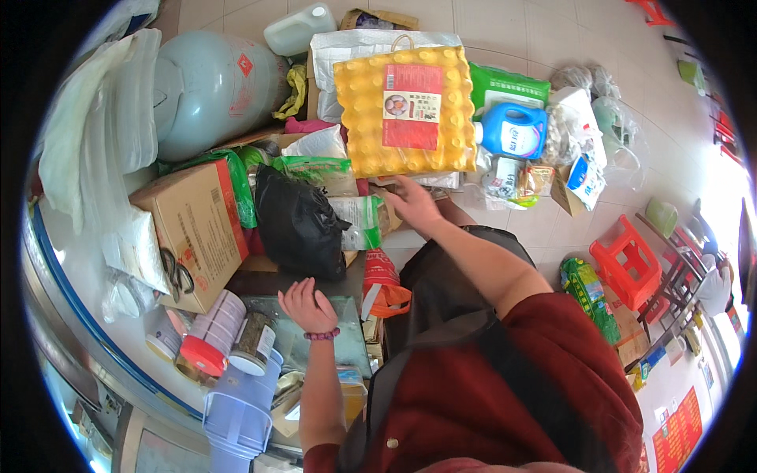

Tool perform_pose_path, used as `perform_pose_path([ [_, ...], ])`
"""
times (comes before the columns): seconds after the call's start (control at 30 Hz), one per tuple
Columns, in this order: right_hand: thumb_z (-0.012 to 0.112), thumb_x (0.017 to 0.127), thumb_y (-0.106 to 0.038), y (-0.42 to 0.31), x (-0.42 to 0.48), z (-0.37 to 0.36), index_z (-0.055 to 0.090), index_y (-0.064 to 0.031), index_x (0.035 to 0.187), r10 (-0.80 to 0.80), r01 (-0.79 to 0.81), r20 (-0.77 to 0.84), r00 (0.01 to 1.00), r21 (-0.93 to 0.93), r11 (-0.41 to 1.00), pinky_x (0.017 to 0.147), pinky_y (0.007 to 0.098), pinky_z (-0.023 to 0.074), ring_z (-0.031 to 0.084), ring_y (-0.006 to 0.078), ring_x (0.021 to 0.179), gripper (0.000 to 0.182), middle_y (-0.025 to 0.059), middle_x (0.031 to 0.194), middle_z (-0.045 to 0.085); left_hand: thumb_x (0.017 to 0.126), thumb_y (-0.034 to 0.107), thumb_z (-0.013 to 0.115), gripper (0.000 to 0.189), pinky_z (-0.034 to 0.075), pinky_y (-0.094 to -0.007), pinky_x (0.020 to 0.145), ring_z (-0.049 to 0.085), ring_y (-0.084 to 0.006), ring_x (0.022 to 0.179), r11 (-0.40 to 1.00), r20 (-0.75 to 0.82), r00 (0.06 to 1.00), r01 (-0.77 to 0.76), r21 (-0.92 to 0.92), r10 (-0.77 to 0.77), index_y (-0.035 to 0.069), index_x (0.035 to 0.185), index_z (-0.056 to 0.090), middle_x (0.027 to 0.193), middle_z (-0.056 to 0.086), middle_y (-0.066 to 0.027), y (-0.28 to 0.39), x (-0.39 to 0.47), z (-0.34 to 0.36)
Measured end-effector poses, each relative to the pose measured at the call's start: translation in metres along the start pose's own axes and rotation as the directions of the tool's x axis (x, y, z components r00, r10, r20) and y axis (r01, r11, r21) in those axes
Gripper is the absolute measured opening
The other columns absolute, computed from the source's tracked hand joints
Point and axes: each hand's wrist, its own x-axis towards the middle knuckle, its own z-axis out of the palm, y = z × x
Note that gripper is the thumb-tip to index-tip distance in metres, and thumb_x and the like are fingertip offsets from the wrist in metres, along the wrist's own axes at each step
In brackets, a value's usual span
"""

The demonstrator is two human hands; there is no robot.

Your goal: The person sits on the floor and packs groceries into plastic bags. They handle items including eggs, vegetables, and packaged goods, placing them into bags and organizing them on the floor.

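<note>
My left hand [309, 306], with a beaded bracelet at the wrist, is over a glass surface [343, 313]. It holds nothing, and its fingers point toward a knotted black plastic bag [298, 222]. My right hand [416, 207] is just below the lower edge of a yellow egg tray [355, 118] bearing a red-and-white label. Its fingers are apart; whether they touch the tray is unclear. Beside that hand lies a clear-and-green printed package [358, 222]. A red printed bag [379, 269] hangs below it.
At left are a grey gas cylinder [207, 88], a cardboard box [189, 230] with black-handled scissors [177, 275], and several canisters [213, 331] near a blue plastic bucket [242, 408]. A blue detergent bottle [514, 131] lies right of the tray. A red plastic stool [627, 263] stands farther right.
</note>
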Motion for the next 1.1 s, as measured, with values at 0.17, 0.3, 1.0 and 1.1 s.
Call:
perform_pose_path([
  [0.17, 0.056, 0.079, -0.036, 0.082, -0.113, -0.14, 0.054, -0.0049, 0.115, 0.254, -0.271, -0.102, 0.962, -0.489, 0.829, 0.088, 0.0384, 0.0444, 0.056, 0.0298, 0.103, 0.048, 0.0169, 0.105, 0.061, 0.082, 0.018, 0.051, 0.021, 0.027, -0.0499, 0.1, 0.054, -0.0269, 0.097, 1.0, -0.109, 0.994, -0.008, -0.003, 0.007, 0.006, 0.094, 0.061, 0.096, 0.06, -0.009, 0.005, -0.001, 0.001],
  [0.3, 0.054, 0.08, -0.035, 0.123, -0.265, -0.228, 0.056, -0.0024, 0.105, 0.444, -0.37, -0.115, 0.888, -0.753, 0.545, 0.086, 0.0445, 0.043, 0.054, 0.0346, 0.102, 0.041, 0.0208, 0.107, 0.058, 0.082, 0.022, 0.053, 0.02, 0.031, -0.0487, 0.097, 0.054, -0.0251, 0.094, 0.999, -0.106, 0.994, -0.02, 0.047, 0.025, 0.008, 0.094, 0.063, 0.094, 0.06, -0.0067, 0.006, 0.002, -0.006],
  [1.0, 0.057, 0.075, -0.032, 0.419, -0.554, -0.322, 0.061, -0.0033, 0.101, 0.564, -0.582, -0.212, 0.798, -0.515, 0.629, 0.074, 0.0395, 0.0484, 0.062, 0.0317, 0.087, 0.039, 0.0181, 0.09, 0.064, 0.077, 0.016, 0.059, 0.04, 0.034, -0.0446, 0.095, 0.044, -0.0379, 0.114, 0.943, 0.679, 0.721, 0.115, -0.313, 0.137, 0.003, 0.114, 0.053, 0.119, 0.05, -0.0231, 0.213, -0.216, -0.019],
  [1.1, 0.058, 0.075, -0.031, 0.436, -0.577, -0.365, 0.061, -0.0026, 0.101, 0.514, -0.58, -0.27, 0.814, -0.356, 0.733, 0.074, 0.0391, 0.0485, 0.062, 0.0314, 0.086, 0.039, 0.0181, 0.089, 0.064, 0.078, 0.018, 0.057, 0.039, 0.036, -0.0439, 0.094, 0.046, -0.0369, 0.112, 0.969, 0.792, 0.602, 0.115, -0.217, 0.106, 0.003, 0.113, 0.053, 0.117, 0.051, -0.0226, 0.277, -0.24, 0.01],
])
